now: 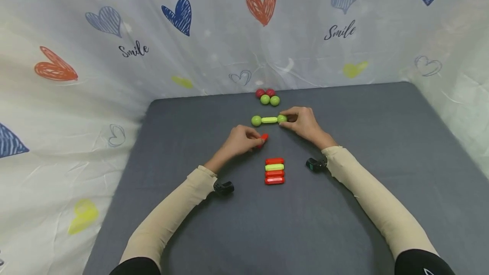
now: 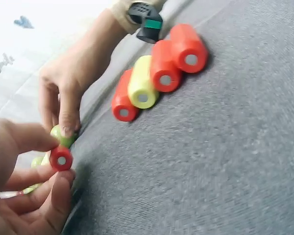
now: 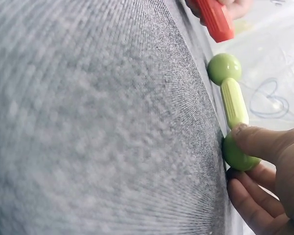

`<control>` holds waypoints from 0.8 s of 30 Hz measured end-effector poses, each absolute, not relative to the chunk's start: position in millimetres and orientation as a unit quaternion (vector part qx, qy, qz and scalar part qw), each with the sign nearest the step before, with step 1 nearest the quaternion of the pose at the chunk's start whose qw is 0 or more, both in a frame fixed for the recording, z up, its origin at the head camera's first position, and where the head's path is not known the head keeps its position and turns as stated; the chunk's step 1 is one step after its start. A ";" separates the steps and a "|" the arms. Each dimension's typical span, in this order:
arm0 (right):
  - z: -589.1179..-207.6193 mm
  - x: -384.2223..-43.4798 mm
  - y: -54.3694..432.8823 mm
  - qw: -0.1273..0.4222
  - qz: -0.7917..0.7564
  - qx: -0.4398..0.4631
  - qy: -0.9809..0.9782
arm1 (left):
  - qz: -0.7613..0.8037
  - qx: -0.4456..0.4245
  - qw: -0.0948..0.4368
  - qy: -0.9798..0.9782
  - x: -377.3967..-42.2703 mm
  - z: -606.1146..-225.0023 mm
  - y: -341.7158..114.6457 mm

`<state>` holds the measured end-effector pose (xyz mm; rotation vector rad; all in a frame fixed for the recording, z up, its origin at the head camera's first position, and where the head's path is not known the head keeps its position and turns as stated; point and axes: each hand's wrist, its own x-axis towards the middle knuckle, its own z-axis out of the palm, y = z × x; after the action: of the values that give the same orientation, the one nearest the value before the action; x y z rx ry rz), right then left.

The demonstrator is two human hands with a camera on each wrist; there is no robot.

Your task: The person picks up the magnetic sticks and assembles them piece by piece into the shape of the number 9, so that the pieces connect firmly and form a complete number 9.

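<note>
Two green balls (image 1: 256,120) cap a lime ridged bar (image 1: 269,120); your right hand (image 1: 304,123) pinches the 3 o'clock ball. Toward 6 o'clock, your left hand (image 1: 241,140) pinches a red ridged bar (image 3: 216,20); four more bars (image 1: 274,173) lie farther on. Four more balls (image 1: 265,99) cluster at 12 o'clock.

You have free cloth (image 1: 183,139) left of your left hand (image 1: 242,140) and right of your right hand (image 1: 303,122). Ahead of the left one, the green bar with two balls (image 1: 269,119) blocks you, then four clustered balls (image 1: 265,99); nearer you, four rods (image 1: 274,174) leave room either side.
</note>
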<state>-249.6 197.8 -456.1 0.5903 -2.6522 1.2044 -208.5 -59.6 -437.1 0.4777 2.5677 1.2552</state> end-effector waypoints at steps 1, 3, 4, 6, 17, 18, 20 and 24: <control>-456.0 -249.8 198.1 0.086 0.403 0.199 -0.889 | 0.438 0.144 0.119 0.879 -209.5 -436.9 -61.0; -455.9 -249.9 198.7 0.089 0.402 0.201 -0.889 | 0.453 0.112 0.112 0.877 -211.3 -437.2 -63.0; -455.9 -249.9 198.8 0.090 0.402 0.202 -0.889 | 0.461 0.101 0.107 0.875 -212.3 -437.6 -63.6; -456.2 -249.5 198.8 0.090 0.402 0.203 -0.888 | 0.474 0.083 0.099 0.871 -214.2 -439.4 -64.4; -458.4 -248.3 197.2 0.094 0.401 0.208 -0.887 | 0.539 0.034 0.078 0.838 -219.8 -444.4 -65.7; -458.2 -248.2 197.3 0.095 0.402 0.209 -0.886 | 0.544 0.033 0.080 0.835 -220.1 -444.6 -65.8; -458.2 -248.6 197.5 0.096 0.403 0.208 -0.886 | 0.554 0.032 0.083 0.828 -220.7 -444.7 -65.9; -458.2 -248.7 198.1 0.093 0.403 0.206 -0.887 | 0.565 0.028 0.092 0.819 -221.3 -444.9 -65.7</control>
<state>-248.7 198.1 -458.2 0.6114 -2.6318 1.1972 -221.3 -65.7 -444.9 0.0826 2.4338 1.6784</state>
